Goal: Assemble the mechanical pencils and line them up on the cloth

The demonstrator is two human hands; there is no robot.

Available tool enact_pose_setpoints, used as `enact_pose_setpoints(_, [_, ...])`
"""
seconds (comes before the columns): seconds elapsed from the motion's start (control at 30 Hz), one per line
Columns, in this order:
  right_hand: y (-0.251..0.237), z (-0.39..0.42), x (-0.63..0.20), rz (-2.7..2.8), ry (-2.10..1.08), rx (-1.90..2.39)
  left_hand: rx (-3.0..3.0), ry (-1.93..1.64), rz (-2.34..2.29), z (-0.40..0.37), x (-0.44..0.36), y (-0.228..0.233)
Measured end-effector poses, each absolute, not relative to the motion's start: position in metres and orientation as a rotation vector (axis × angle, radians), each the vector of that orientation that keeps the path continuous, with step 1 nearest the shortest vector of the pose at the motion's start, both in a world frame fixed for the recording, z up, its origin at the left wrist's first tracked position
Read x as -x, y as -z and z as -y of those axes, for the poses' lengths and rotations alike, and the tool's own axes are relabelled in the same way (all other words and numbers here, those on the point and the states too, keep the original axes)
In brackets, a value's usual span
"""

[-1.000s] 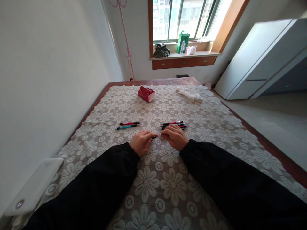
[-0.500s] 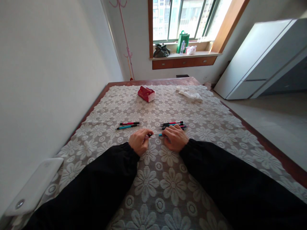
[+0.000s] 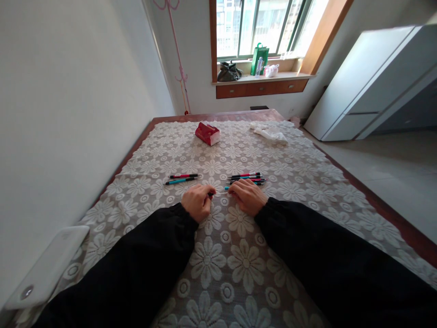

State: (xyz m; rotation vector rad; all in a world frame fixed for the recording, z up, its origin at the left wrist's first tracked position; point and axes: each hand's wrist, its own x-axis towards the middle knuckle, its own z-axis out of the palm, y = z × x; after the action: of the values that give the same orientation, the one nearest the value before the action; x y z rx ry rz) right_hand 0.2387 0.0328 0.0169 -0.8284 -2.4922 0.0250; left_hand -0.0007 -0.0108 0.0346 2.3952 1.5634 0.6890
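A thin white stick [image 3: 221, 193], looking like a pen refill, spans the gap between my two hands just above the tablecloth. Its left end meets a small black pen part [image 3: 210, 194], pinched in the closed fingers of my left hand [image 3: 197, 202]. My right hand [image 3: 248, 197] is closed around the other end of the stick, its fingertips bent down. By those fingers a light-blue pen end [image 3: 226, 188] pokes out; the rest is hidden. Several red, black and blue pens [image 3: 246, 175] lie just beyond my right hand. A red pen [image 3: 184, 176] and a blue pen [image 3: 180, 181] lie beyond my left.
A lace tablecloth [image 3: 225, 255] covers the table. Farther off are a red tissue pack [image 3: 207, 134] and a crumpled white plastic bag [image 3: 271, 135]. A white device [image 3: 49, 264] stands by the wall at the near left.
The stick's right end has dropped, so it now runs nearly level. The light-blue pen end has shifted slightly away from me. Both hands stay almost in place.
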Motion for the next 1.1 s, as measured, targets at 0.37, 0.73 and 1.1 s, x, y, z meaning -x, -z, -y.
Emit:
enact_pose_setpoints(0.37, [-0.013, -0.034, -0.236, 2.378, -0.093, 0.721, -2.489, -0.702, -1.516, 0.013, -0.001, -0.036])
enact_pose_setpoints(0.73, [-0.013, -0.035, -0.237, 2.305, -0.183, 0.727, -2.7, -0.587, -1.297, 0.01, 0.001, -0.03])
enact_pose_setpoints(1.1, [-0.012, -0.034, -0.238, 2.217, -0.393, 0.746, -2.859, -0.399, -1.22, 0.01, 0.002, -0.026])
